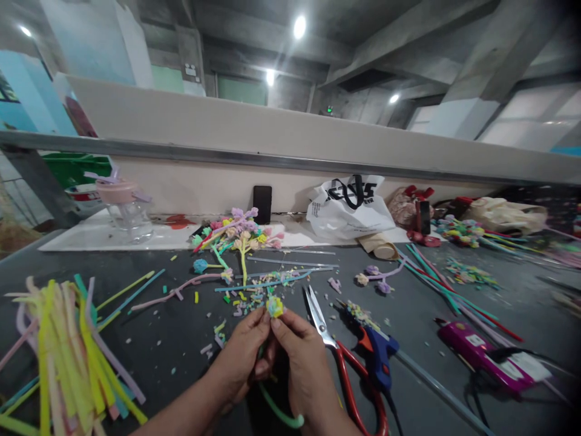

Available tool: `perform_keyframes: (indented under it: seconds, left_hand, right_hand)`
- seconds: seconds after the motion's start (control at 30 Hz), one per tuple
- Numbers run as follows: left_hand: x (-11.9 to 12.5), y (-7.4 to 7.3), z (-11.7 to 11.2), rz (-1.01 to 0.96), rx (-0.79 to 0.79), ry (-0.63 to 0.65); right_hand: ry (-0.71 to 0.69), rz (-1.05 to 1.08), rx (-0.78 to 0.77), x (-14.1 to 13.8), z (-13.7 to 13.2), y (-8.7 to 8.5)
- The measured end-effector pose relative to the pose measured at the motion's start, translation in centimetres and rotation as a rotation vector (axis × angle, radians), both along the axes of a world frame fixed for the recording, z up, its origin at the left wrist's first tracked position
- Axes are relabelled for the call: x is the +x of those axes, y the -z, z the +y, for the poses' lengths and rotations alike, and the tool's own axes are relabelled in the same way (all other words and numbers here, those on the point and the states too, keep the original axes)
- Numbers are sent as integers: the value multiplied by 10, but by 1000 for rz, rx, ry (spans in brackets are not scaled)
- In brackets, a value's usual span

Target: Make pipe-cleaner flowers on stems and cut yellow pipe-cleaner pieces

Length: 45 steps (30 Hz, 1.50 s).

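Craft materials on a matt dark desk (181, 339).
Scissors (338, 358): shiny metal blades, glossy red plastic handles; the glue gun (379, 357) is blue plastic; the small flower (275, 306) looks fuzzy.

head cam | forward-down | close over left hand (242, 358), right hand (305, 357) | rim perhaps warped

left hand (245, 357) pinching; right hand (305, 363) pinching; fingertips (264, 317) meeting

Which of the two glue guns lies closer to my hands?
The blue glue gun beside the red-handled scissors; the magenta glue gun lies farther right.
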<state>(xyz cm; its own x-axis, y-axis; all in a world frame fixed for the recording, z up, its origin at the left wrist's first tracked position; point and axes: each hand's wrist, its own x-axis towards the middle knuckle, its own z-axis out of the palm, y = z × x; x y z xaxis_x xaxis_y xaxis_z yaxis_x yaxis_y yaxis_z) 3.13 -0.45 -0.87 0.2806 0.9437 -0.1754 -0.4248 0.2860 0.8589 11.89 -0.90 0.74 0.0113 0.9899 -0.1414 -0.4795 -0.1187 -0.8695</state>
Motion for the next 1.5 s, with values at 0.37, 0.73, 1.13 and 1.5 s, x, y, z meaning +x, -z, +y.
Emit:
perform_keyframes:
  seconds: [0.37,0.73,1.13,1.5]
  left_hand:
    - [-20,-3,6,-193,-34,246]
    - [-32,3,6,-264,-131,437]
    - [-32,4,8,-277,-109,487]
    - [-9,4,2,10,140,123]
  right_hand:
    - [-77,-120,87,12,-1,-5]
    - [-111,-105,157,15,-5,-5]
    - [-127,-241,229,19,0,-1]
    - [19,-403,230,19,-1,3]
